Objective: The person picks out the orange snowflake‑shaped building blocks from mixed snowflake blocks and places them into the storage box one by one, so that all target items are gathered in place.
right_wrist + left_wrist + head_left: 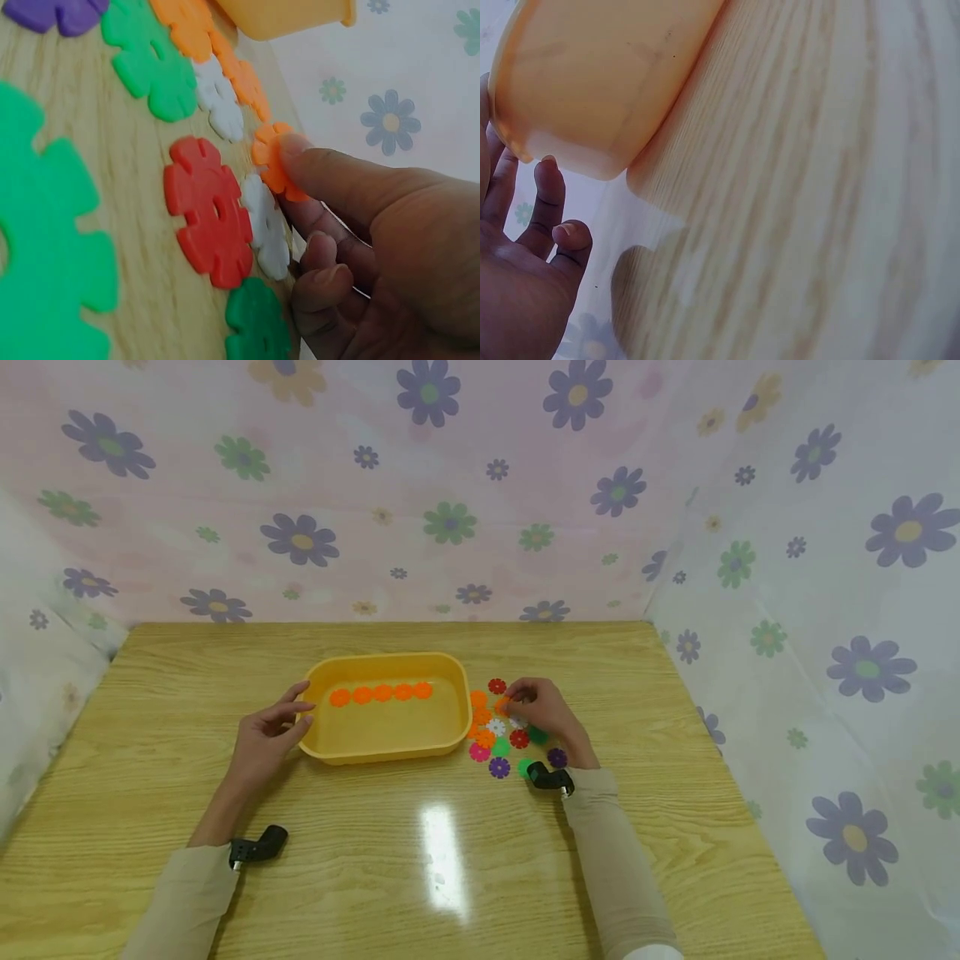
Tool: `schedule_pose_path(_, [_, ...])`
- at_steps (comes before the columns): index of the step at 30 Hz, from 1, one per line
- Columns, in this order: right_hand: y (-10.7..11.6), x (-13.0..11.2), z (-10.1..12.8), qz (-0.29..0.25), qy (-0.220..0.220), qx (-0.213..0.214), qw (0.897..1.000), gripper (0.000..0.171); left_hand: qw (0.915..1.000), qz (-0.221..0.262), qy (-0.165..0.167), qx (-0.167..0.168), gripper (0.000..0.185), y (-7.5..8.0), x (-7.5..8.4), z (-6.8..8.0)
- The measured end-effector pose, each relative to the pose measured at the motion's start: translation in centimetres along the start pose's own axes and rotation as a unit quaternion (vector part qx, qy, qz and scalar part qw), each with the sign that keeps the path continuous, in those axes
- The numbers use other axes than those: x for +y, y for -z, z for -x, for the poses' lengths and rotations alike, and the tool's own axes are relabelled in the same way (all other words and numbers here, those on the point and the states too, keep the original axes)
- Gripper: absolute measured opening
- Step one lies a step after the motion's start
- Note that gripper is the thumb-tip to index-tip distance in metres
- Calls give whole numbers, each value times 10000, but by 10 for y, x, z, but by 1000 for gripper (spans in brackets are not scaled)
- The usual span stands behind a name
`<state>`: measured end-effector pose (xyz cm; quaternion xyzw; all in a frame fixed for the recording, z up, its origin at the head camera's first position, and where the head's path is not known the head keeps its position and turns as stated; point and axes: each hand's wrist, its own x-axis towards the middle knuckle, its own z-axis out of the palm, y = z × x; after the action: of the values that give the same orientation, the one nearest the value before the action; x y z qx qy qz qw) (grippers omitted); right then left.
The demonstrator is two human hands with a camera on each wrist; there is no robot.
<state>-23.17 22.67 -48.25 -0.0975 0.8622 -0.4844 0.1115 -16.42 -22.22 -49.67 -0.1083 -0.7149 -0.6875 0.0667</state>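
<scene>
Nearest the head camera, two beige sleeves come up from the lower edge, each with a small black wrist camera (257, 847) strapped by the cuff.

Around the right hand (542, 708) lies a loose scatter of flat plastic flower-shaped discs on the wooden surface (420, 877): a red disc (210, 212), a white disc (267, 236), a dark green disc (256, 321), bright green ones, purple ones and a pink one (479, 752). More orange discs (481, 717) lie in a short column just beside the right wall of the yellow tub (390, 749). Nothing lies between the scatter and the tub.

A pale wood grain covers the surface, with a bright glare patch near the front. Fabric printed with purple, green and tan flowers hangs behind and to both sides.

Inside the tub, five orange discs (382, 693) lie in a row along the far side. The left hand (264, 735) rests against the tub's left end, fingers loosely bent with the tips touching the rim and wall; it holds nothing.

The right hand's thumb and forefinger pinch a single orange disc (274, 157), tilted up on edge at the far side of the scatter, touching the white disc and just beside the red one. Its other fingers are curled under.
</scene>
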Motion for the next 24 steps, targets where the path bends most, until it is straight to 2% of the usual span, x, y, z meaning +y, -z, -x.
schedule_pose_path(6, [1,-1,-2,39,-2,15,10000,22,10000,48,16,-30,24,0,1,0])
schedule_pose_path(12, [-1,-5,-2,-136,-4,472,9988,23,10000,39,14,-23,25,0,1,-1])
schedule_pose_path(20, [0,-47,14,-433,329,758,9956,23,10000,-4,32,15,25,0,1,-1])
schedule_pose_path(24, [-4,-52,17,-742,510,898,9919,24,10000,4,18,17,25,0,1,-1])
